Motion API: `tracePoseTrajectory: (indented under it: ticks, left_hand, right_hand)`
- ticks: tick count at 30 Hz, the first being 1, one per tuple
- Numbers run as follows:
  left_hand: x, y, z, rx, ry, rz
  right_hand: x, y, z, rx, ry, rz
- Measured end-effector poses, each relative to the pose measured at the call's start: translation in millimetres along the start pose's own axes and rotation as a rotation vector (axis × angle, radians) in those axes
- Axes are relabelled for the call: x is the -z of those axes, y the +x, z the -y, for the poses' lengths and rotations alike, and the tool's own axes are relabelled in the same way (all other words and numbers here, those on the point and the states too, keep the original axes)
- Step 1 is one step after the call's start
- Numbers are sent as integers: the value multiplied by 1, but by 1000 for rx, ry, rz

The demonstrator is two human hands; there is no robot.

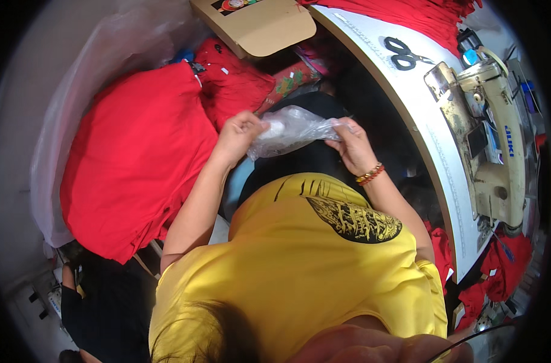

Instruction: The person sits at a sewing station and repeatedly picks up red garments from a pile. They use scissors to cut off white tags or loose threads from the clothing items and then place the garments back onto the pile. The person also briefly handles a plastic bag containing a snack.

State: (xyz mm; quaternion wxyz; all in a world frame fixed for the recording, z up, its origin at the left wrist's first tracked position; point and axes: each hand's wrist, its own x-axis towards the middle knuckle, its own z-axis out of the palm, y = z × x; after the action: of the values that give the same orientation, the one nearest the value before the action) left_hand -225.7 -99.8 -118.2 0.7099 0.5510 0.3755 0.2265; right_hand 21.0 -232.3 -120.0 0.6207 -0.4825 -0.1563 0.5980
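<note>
"What's on the white table (409, 91) over on the right?"

"A cream sewing machine (499, 175) along its right side, black-handled scissors (413, 58) left of the machine's far end, and red cloth (421, 18) across the table's far end."

"And the left?"

"A big heap of red fabric (136, 157), with cloudy plastic sheeting (60, 139) along its left side. A smaller red bundle (230, 81) lies just beyond it."

"Farther off?"

"A tan board (275, 30) with rounded corners. At near left, a person in black (106, 308) is partly in view."
</note>
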Motion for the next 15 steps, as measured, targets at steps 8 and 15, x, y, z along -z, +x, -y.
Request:
tracePoseTrajectory:
  ticks: [8,15]
  left_hand:
    - [7,1,-5,-84,-318,-355]
    - [6,16,0,-193,395,-289]
  right_hand:
    - [7,-5,-7,-69,-103,-25]
    - [32,-23,-19,-139,-418,-14]
